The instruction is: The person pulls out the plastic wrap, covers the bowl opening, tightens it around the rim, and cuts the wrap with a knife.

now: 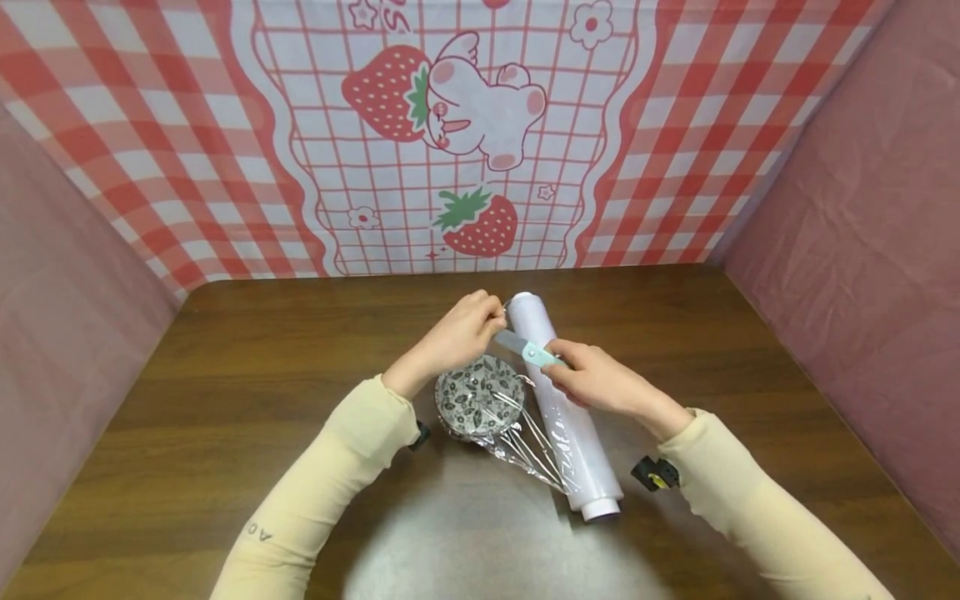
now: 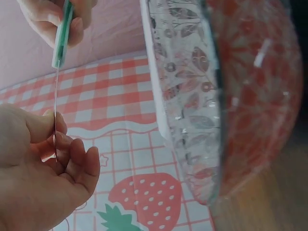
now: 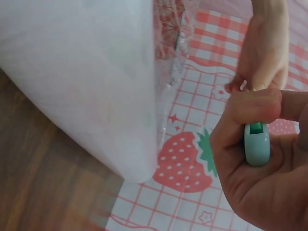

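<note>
My right hand [image 1: 596, 379] grips the mint-green handle of a folding knife [image 1: 537, 353], its blade pointing left and away from me. At the blade's far end, the thumb and curled fingers of my left hand [image 1: 463, 329] pinch the blade, as the left wrist view shows edge-on. Below that hand stands a bowl [image 1: 480, 398] with a black-and-white leaf pattern, covered by clear plastic wrap. A stretched, creased strip of the wrap [image 1: 525, 454] joins the bowl to a thick roll of plastic wrap [image 1: 581, 446]. The right forearm and knife pass above this roll.
Everything rests on a brown wooden table [image 1: 262, 400]. Behind it hangs a red-and-white checked cloth [image 1: 637, 167] with strawberries. Pink cloth walls [image 1: 847, 225] flank both sides. A dark wrist camera [image 1: 656, 473] hangs under the right sleeve.
</note>
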A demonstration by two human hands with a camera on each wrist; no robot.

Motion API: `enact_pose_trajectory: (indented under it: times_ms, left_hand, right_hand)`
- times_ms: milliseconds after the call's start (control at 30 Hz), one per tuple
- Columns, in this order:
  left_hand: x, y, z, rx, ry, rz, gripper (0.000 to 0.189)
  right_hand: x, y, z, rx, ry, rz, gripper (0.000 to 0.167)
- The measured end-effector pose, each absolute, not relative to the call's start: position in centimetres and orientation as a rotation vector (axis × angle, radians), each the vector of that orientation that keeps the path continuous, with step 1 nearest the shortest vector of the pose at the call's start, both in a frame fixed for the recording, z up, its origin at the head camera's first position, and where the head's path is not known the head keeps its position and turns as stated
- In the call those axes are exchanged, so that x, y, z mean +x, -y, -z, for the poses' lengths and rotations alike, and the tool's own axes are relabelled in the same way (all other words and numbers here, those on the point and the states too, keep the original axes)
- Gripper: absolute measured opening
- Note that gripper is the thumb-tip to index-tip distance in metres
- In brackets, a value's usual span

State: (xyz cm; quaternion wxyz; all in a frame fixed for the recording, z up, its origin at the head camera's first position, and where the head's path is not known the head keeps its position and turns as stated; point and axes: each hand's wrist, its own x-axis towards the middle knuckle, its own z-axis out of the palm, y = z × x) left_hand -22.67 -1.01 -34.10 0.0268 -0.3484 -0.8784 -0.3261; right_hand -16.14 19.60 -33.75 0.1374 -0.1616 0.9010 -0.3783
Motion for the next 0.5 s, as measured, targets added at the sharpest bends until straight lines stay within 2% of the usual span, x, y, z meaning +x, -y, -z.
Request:
enact_pose_trajectory:
  times_ms: [200, 367, 500]
  left_hand:
    - [-23.3, 0.7, 33.4, -0.973, 2.728, 1.132, 0.012]
    - [-24.3, 0.3, 33.4, -0.672, 2.738, 1.210, 0.022]
    - [-25.6, 0.1, 33.6, -0.467, 2.833, 1.094, 0.024]
  right_hand:
    - [-16.9, -19.5, 34.1, -0.453, -2.624, 1.110, 0.023]
    - [-18.3, -19.5, 34.5, -0.376, -2.681, 1.159, 0.022]
    - [-19.8, -19.3, 34.7, -0.229, -2.732, 1.190, 0.023]
